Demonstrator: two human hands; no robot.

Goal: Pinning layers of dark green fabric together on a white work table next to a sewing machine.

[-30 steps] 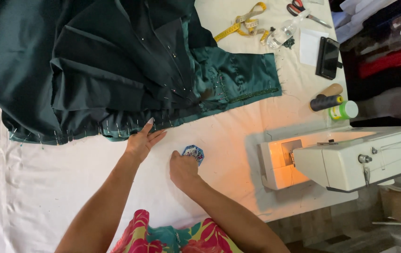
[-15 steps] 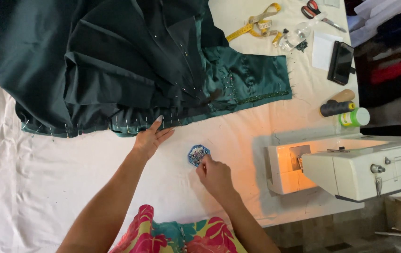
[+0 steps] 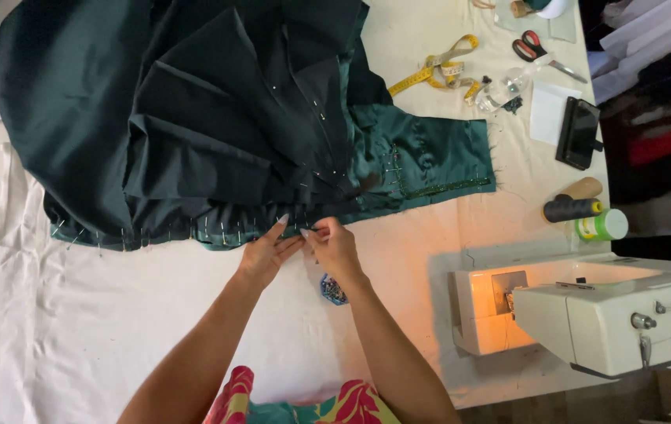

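A: What has moved since the earlier frame?

B: The right hand [image 3: 335, 250] has left the pin holder [image 3: 333, 290] and joined the left hand [image 3: 266, 255] at the pinned hem [image 3: 194, 230].

A: State of each hand?

B: Right: fingertips pinched at the hem edge; on what, too small to tell. Left: fingers extended, resting on the hem, grasping nothing.

A: Location of the dark green garment [image 3: 194, 118]?

B: At 12 o'clock from the hands, spread on the white table [image 3: 76, 338]. Sewing machine [image 3: 587, 314] at 3 o'clock; tape measure [image 3: 437, 74] at 1 o'clock.
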